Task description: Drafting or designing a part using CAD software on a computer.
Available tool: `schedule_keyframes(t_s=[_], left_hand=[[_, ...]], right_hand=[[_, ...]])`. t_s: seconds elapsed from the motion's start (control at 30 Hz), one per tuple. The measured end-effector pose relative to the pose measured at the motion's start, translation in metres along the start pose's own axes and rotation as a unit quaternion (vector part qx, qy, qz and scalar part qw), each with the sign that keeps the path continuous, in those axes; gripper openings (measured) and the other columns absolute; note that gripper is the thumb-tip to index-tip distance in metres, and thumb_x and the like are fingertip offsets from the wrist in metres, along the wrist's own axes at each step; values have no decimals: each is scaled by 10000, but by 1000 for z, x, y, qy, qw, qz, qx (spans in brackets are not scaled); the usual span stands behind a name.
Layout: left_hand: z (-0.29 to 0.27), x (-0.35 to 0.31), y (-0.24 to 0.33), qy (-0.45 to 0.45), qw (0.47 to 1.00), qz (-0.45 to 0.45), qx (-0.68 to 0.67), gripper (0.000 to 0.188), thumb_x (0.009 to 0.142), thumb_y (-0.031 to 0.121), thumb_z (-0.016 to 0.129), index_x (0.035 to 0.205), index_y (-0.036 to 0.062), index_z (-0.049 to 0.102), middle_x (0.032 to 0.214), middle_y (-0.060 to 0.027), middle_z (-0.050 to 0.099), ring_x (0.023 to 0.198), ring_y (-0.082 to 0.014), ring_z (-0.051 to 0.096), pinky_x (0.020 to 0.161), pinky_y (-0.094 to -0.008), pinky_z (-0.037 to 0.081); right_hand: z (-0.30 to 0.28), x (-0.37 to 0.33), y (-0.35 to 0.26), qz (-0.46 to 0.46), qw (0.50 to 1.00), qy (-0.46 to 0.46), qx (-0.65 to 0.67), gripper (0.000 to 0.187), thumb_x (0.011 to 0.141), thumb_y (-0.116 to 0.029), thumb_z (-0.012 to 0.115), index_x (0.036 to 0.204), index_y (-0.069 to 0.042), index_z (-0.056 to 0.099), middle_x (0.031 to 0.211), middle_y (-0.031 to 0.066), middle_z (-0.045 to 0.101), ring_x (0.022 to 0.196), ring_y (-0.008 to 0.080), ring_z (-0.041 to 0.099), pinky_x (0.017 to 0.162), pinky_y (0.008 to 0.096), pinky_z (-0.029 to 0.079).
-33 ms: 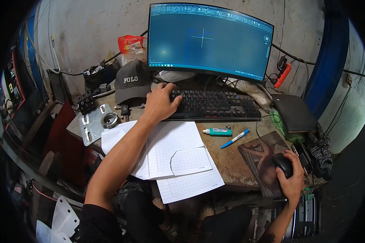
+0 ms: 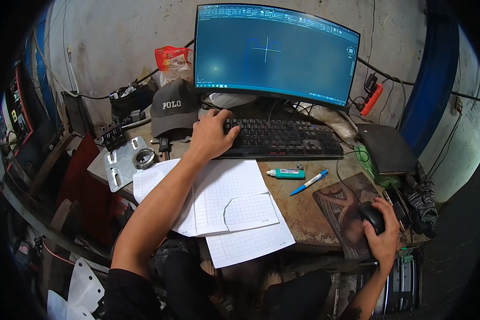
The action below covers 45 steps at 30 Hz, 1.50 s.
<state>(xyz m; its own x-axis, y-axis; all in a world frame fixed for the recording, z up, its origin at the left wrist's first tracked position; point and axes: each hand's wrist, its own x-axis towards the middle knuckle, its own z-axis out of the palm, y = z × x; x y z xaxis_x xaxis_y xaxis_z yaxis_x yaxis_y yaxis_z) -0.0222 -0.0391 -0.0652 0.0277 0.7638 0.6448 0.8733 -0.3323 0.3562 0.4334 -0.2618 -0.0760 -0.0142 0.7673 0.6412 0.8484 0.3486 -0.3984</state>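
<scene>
My left hand (image 2: 213, 133) rests on the left end of a black keyboard (image 2: 288, 137), its thumb stretched over the keys and its other fingers lying forward, partly hidden. A black computer mouse (image 2: 372, 217) sits under my right hand (image 2: 385, 234), with the fingers curled around its right side and the thumb at its left. Beneath the mouse lies a dark printed mouse pad (image 2: 330, 213). Behind the keyboard, a curved monitor (image 2: 304, 69) shows a drawing program with blue lines and a white crosshair. Gridded paper sheets (image 2: 240, 181), one torn, lie partly under my left forearm.
A green correction pen (image 2: 290, 174) and a blue-and-white pen (image 2: 309, 182) lie between paper and mouse pad. Left of the keyboard are a grey cap (image 2: 170, 117), a slotted metal plate (image 2: 118, 172) and a metal ring (image 2: 144, 157). A dark folder-like item (image 2: 386, 146) lies at right.
</scene>
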Motion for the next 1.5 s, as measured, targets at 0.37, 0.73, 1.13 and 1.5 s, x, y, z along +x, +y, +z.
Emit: schedule_keyframes(t_s=[0.37,0.73,1.13,1.5], left_hand=[[-3,0,2,-49,998,29,-28,472,961,423,749,1334,139,698,1356,-175,662,1277,-388,636,1076,-569,468],[-5,-5,15,-106,983,141,-51,587,922,500,781,1363,120,704,1449,-198,602,1426,-397,523,1225,-535,380],[33,13,72,-167,956,237,51,676,940,596,751,1496,233,623,1604,-249,485,1561,-478,356,1255,-648,312],[59,28,112,-189,959,195,80,847,897,750,726,1564,259,547,1710,-283,350,1618,-526,231,1277,-720,219]], right_hand=[[-2,-1,-2,-2,1000,-17,7,360,797,-27,772,1157,0,764,1404,193,679,1261,390,687,1087,430,523],[-2,-4,5,0,1000,-14,20,374,793,-23,779,1166,-11,769,1410,189,679,1268,391,687,1089,426,527],[1,-3,12,-8,1000,11,16,352,810,-63,778,1160,-29,770,1376,161,696,1238,390,683,1066,448,532],[1,-7,11,-17,999,22,22,354,813,-82,779,1164,-44,771,1359,154,697,1216,392,673,1045,462,535]])
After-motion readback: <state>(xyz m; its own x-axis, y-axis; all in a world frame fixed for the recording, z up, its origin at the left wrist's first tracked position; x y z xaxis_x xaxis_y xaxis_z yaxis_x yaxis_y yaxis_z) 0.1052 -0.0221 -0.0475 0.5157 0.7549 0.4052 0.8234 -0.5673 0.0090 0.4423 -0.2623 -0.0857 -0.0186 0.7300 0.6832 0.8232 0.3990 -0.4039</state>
